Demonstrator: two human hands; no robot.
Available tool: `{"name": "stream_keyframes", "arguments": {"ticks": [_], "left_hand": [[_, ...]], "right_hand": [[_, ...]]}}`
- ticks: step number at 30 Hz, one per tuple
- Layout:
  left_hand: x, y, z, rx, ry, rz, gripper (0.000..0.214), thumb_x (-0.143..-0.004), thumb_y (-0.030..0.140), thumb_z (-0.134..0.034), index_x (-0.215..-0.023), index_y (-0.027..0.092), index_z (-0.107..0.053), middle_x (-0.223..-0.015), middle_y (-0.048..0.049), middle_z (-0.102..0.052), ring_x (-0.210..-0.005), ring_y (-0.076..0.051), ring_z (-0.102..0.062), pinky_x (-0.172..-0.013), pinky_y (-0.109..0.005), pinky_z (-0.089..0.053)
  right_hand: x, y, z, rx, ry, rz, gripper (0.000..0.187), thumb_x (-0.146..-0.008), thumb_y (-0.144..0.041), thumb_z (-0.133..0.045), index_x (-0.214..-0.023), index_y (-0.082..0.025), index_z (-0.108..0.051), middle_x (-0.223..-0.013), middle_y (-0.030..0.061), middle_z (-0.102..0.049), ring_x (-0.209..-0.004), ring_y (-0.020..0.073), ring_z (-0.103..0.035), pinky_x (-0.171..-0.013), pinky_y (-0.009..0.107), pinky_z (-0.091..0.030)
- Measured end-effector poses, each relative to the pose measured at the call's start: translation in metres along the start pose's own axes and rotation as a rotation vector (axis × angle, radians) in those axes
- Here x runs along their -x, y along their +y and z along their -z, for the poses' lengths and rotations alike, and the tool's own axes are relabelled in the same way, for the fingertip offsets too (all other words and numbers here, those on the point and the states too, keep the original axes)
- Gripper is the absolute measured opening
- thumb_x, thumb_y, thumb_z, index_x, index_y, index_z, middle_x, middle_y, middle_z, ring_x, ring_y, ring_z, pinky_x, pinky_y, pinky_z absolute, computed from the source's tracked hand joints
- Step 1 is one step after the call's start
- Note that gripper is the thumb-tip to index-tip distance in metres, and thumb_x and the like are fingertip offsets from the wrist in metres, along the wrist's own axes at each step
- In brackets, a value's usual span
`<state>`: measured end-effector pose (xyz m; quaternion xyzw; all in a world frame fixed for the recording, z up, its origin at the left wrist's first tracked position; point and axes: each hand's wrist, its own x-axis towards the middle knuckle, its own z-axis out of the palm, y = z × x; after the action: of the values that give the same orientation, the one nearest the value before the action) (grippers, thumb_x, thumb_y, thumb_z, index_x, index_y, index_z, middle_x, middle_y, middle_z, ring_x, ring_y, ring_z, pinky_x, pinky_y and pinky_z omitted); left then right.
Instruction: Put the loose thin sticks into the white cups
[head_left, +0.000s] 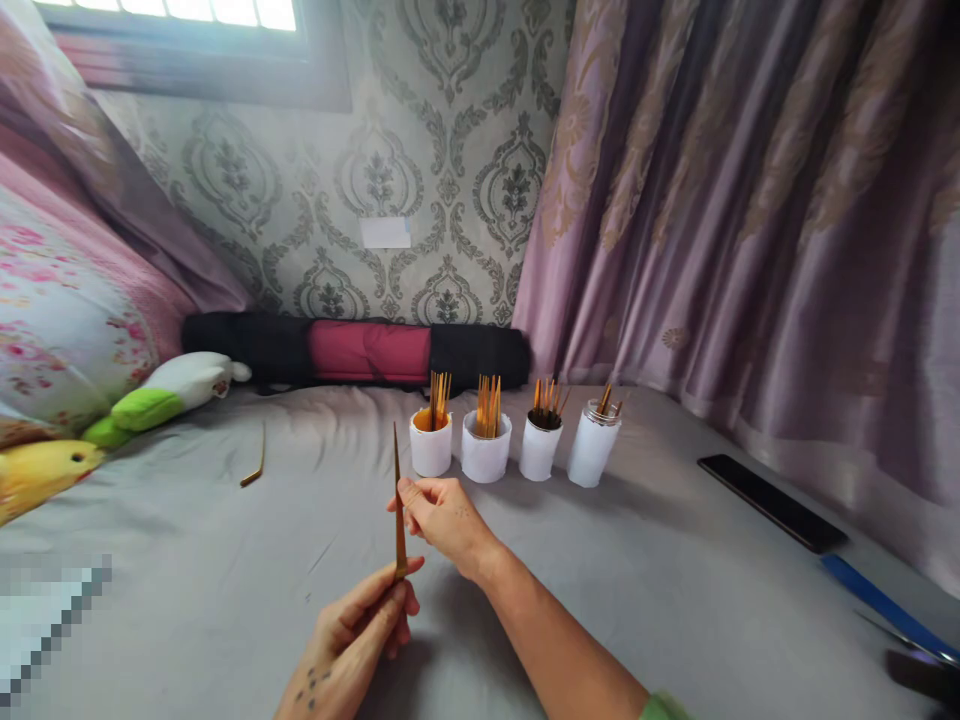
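Note:
My left hand (pixel 360 640) pinches the lower end of a long, thin, tapered brown strip (pixel 400 535), which stands upright with its point at the top. Higher up, the thumb and fingers of my right hand (pixel 446 520) are closed on the same strip. Just beyond stand white-wrapped cups in a row: one with thin sticks (pixel 431 450), a wider one (pixel 486 455), a narrower dark-mouthed one (pixel 539 455) and a taller, tilted clear-rimmed jar (pixel 592 455). Thin golden-brown pieces stick out of each. Off to the left lies a bent golden strip (pixel 259 468).
Everything stands on a grey sheet (pixel 225 600). A black phone (pixel 772 500) and a blue strip-like object (pixel 889 605) lie at right. Plush toys (pixel 161 395) sit at left. Along the patterned wall runs a black-and-red roll (pixel 367 350); a purple curtain (pixel 712 200) hangs at right.

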<state>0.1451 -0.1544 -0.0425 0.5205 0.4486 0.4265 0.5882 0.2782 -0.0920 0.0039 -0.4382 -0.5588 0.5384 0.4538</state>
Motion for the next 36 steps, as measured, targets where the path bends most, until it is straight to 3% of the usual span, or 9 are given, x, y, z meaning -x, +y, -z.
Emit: {"name": "stream_keyframes", "arguments": {"ticks": [9,18,26,36], "left_hand": [[0.004,0.003,-0.005,0.027,-0.063,0.14,0.052,-0.064,0.052,-0.07,-0.102,0.017,-0.068,-0.067,-0.0039,-0.061,-0.051,-0.01,-0.046,-0.047,-0.021,-0.036],[0.01,0.017,-0.01,0.336,-0.117,0.294,0.045,-0.061,0.046,-0.075,-0.096,0.017,-0.07,-0.07,-0.0044,-0.057,-0.054,-0.008,-0.043,-0.047,-0.02,-0.035],[0.012,0.023,-0.009,0.524,-0.016,0.462,0.038,-0.062,0.026,-0.077,-0.098,0.016,-0.068,-0.076,-0.0067,-0.061,-0.057,-0.009,-0.052,-0.047,-0.017,-0.04],[0.005,0.021,-0.003,0.695,-0.01,0.448,0.03,-0.069,0.009,-0.069,-0.099,0.013,-0.064,-0.08,-0.0067,-0.064,-0.061,-0.008,-0.058,-0.059,-0.018,-0.05]], "right_hand": [[-0.002,0.01,0.003,0.194,0.009,0.011,0.026,-0.076,-0.036,-0.058,-0.067,-0.013,-0.066,-0.055,-0.0028,-0.051,-0.053,0.0074,-0.042,-0.051,0.019,-0.034],[0.002,0.001,0.008,0.179,-0.088,-0.018,0.024,-0.078,-0.032,-0.055,-0.072,-0.013,-0.068,-0.058,-0.0025,-0.053,-0.057,0.0078,-0.046,-0.054,0.018,-0.036],[0.001,-0.001,0.017,0.26,-0.14,0.03,0.027,-0.084,-0.03,-0.048,-0.078,-0.014,-0.068,-0.054,-0.0046,-0.043,-0.054,0.007,-0.038,-0.051,0.018,-0.03],[-0.002,-0.002,0.022,0.364,-0.066,0.114,0.028,-0.086,-0.034,-0.046,-0.08,-0.014,-0.066,-0.061,-0.0038,-0.047,-0.057,0.0074,-0.041,-0.053,0.019,-0.031]]}}
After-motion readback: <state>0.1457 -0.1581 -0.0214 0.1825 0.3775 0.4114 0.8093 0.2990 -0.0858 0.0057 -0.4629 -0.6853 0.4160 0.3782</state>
